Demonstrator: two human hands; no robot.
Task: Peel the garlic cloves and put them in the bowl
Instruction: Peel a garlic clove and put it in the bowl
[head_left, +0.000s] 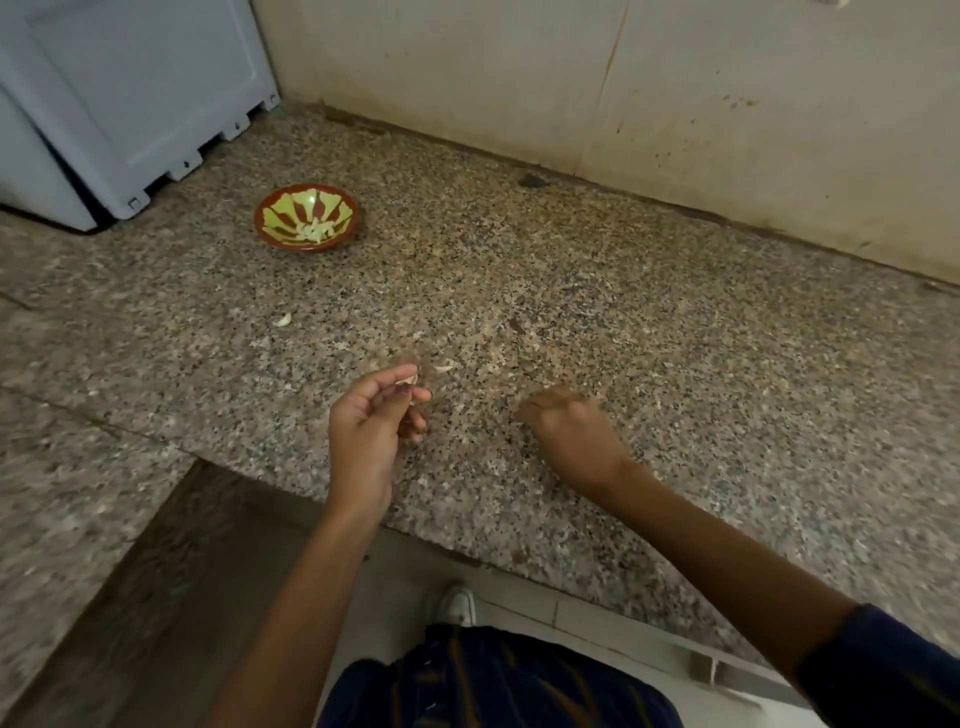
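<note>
A small red bowl (307, 218) with a green and brown pattern sits at the back left of the granite counter, with several peeled garlic cloves (314, 231) in it. My left hand (371, 421) hovers over the counter's front and pinches a garlic clove (408, 382) between thumb and fingertips. One loose clove (283, 320) lies between the bowl and my left hand. A pale piece (443, 368) lies just beyond my left fingertips. My right hand (571, 428) is blurred, fingers curled down on the counter; whether it holds anything is hidden.
A white appliance (130, 98) stands at the back left corner. A stained wall (623, 104) runs along the counter's back. The counter's front edge (467, 558) drops to a floor where my white shoe (457, 605) shows. A dark speck (532, 181) lies by the wall.
</note>
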